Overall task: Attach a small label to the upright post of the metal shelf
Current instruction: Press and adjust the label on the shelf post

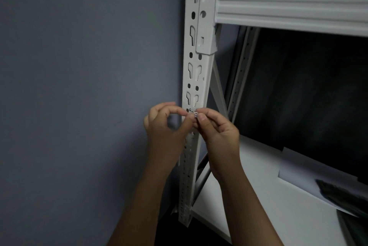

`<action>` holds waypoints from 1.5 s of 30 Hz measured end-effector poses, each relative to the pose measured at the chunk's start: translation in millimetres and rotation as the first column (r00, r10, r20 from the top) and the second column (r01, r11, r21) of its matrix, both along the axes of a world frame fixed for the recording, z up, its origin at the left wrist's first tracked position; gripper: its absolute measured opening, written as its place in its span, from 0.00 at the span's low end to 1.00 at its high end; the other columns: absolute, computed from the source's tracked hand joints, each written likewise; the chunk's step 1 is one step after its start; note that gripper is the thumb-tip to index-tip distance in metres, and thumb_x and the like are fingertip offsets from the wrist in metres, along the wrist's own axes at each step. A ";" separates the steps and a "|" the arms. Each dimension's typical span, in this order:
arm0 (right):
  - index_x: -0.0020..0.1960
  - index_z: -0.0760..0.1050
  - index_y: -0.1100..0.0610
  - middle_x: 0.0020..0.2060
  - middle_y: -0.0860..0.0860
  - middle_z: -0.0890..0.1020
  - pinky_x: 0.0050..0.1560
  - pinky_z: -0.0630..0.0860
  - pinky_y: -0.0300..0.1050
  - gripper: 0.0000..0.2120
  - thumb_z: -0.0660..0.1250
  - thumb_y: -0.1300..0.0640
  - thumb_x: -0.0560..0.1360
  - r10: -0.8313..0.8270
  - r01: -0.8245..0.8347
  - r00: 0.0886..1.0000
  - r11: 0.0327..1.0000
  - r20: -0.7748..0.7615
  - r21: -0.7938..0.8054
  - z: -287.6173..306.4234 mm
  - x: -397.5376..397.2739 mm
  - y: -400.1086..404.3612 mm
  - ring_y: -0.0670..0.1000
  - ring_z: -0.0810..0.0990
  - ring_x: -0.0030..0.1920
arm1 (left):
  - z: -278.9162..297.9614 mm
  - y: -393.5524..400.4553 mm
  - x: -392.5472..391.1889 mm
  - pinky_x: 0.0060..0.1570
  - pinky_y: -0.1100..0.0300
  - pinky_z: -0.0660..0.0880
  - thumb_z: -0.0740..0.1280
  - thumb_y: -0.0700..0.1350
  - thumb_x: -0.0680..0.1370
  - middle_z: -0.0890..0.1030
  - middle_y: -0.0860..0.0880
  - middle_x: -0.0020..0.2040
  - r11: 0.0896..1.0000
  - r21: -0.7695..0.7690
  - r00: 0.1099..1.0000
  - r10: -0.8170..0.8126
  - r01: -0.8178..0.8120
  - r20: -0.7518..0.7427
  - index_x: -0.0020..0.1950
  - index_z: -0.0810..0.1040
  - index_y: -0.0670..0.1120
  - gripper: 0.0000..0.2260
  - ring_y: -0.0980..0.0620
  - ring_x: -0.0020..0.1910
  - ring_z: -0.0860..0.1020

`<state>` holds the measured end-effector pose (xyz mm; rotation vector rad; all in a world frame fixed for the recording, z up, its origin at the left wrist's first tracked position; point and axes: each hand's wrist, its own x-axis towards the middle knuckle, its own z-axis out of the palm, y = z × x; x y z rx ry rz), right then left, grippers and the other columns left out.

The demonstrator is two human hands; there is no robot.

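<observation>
The white slotted upright post (pixel 196 78) of the metal shelf runs down the middle of the head view. A tiny label (pixel 196 114) with dark marks sits in front of the post at mid height. My left hand (pixel 167 124) pinches it from the left with thumb and forefinger. My right hand (pixel 217 130) pinches it from the right, fingertips meeting the left hand's. Most of the label is hidden by the fingers. Whether it touches the post I cannot tell.
A white shelf beam (pixel 288 4) joins the post at the top right. A lower white shelf board (pixel 258 196) carries a white sheet (pixel 310 174) and a dark object (pixel 342 194). A grey wall (pixel 79 86) fills the left side. Diagonal braces (pixel 218 86) lie behind the post.
</observation>
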<state>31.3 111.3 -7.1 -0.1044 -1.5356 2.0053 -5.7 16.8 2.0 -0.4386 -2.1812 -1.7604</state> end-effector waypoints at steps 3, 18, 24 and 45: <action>0.47 0.81 0.57 0.43 0.56 0.85 0.50 0.80 0.40 0.09 0.65 0.68 0.76 0.027 -0.027 1.000 0.999 -0.005 -0.027 -0.9 -0.3 1.2 0.50 0.83 0.45 | 1.9 -1.3 0.0 0.45 0.81 0.59 0.73 0.47 0.71 0.72 0.57 0.53 1.000 -0.007 1.000 0.013 -0.013 -0.016 0.39 0.75 0.58 0.09 0.53 0.60 0.68; 0.46 0.81 0.56 0.37 0.45 0.85 0.47 0.79 0.35 0.08 0.67 0.67 0.75 -0.077 0.077 0.997 0.993 -0.008 0.084 -3.3 0.6 1.7 0.42 0.83 0.42 | -2.6 2.9 -1.8 0.45 0.83 0.59 0.69 0.45 0.75 0.74 0.57 0.53 0.995 -0.074 0.996 -0.073 0.069 -0.049 0.39 0.76 0.58 0.08 0.56 0.59 0.66; 0.45 0.80 0.59 0.35 0.45 0.83 0.45 0.78 0.35 0.06 0.66 0.67 0.75 -0.084 0.083 0.996 0.991 0.005 0.101 -8.3 -3.4 2.9 0.42 0.81 0.39 | -3.7 4.1 -2.4 0.47 0.83 0.57 0.67 0.45 0.77 0.72 0.62 0.51 0.988 -0.094 0.992 -0.123 0.119 -0.032 0.40 0.76 0.56 0.08 0.54 0.59 0.67; 0.47 0.73 0.57 0.56 0.48 0.82 0.46 0.78 0.34 0.05 0.61 0.63 0.79 -0.174 0.175 0.985 0.976 0.017 -0.128 -17.8 -16.6 10.0 0.45 0.82 0.53 | -27.2 27.7 -17.2 0.47 0.80 0.60 0.74 0.45 0.71 0.71 0.56 0.49 0.958 -0.043 0.940 0.267 -0.282 -0.215 0.48 0.83 0.50 0.07 0.59 0.52 0.62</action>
